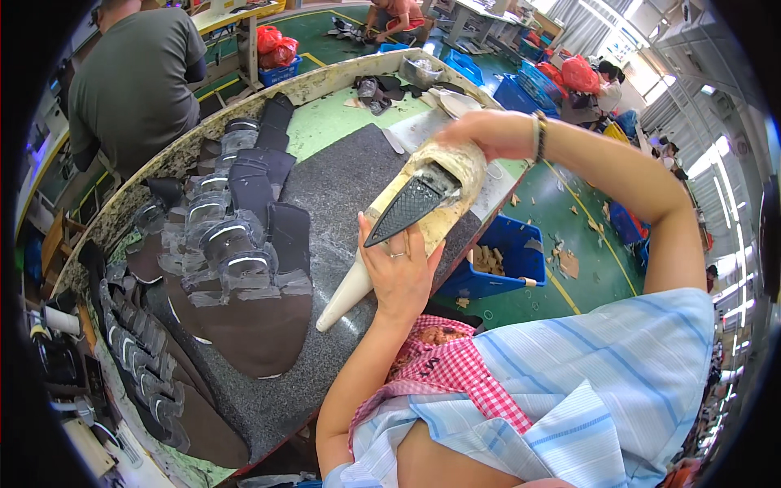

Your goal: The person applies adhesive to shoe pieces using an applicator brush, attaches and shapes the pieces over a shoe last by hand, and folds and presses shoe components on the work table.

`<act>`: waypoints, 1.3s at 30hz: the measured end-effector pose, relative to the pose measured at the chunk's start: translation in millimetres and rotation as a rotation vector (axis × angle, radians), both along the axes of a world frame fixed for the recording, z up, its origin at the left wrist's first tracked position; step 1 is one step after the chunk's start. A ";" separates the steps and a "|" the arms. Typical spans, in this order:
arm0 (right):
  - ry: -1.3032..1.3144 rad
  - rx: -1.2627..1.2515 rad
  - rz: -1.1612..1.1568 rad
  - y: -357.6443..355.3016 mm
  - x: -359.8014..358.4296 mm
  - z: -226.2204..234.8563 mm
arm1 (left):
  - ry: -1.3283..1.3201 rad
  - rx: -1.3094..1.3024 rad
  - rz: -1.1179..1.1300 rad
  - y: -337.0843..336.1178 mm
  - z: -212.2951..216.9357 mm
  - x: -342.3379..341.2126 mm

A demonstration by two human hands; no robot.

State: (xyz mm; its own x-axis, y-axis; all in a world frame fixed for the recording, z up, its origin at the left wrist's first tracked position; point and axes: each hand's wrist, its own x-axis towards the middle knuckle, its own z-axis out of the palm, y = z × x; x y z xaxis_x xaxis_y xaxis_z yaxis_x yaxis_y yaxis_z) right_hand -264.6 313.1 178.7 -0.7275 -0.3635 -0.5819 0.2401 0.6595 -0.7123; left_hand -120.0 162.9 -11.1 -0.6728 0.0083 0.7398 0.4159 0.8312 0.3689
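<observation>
A long, cream-coloured form (465, 221) is held above the dark speckled work surface, its upper end rounded and crusty. On it lies a black pointed piece (409, 210) with a cross-hatched surface, its wider end inside a hollow. My left hand (400, 272), wearing a ring, grips the form from the near side, fingers around its lower part and against the black piece. At the crusty upper end is my right hand (476, 132), palm down; its fingers are blurred and partly hidden. A smooth white tapered part (346, 299) juts out beyond my left hand toward the lower left.
Dark cut pieces with clear strips (236, 252) lie overlapped along the table's left side. A raised, stained rim (317, 76) bounds the table. Right of it, a blue bin (500, 259) holds scraps. A person in a grey shirt (134, 85) sits beyond the rim.
</observation>
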 end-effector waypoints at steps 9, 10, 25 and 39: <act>0.139 -0.273 0.257 73.9 65.2 -15.2 | -0.019 -0.008 0.021 -4.9 17.7 21.3; 0.154 -0.344 0.270 75.2 67.4 -20.0 | -0.115 -0.062 0.066 -6.3 27.1 20.0; 0.346 -0.916 -0.201 71.5 106.8 -92.1 | -0.047 -0.022 -0.121 -5.0 31.7 13.3; 0.304 -0.661 -0.254 58.4 96.8 -63.9 | -0.045 -0.059 -0.097 6.7 25.3 20.6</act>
State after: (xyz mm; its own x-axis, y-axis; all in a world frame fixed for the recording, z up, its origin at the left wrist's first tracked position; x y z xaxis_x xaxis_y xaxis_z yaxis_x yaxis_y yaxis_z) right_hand -167.8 371.5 114.7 -0.9282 -0.3667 -0.0626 0.0577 0.0243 -0.9980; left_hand -99.4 169.6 14.1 -0.6994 0.1175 0.7050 0.4795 0.8086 0.3409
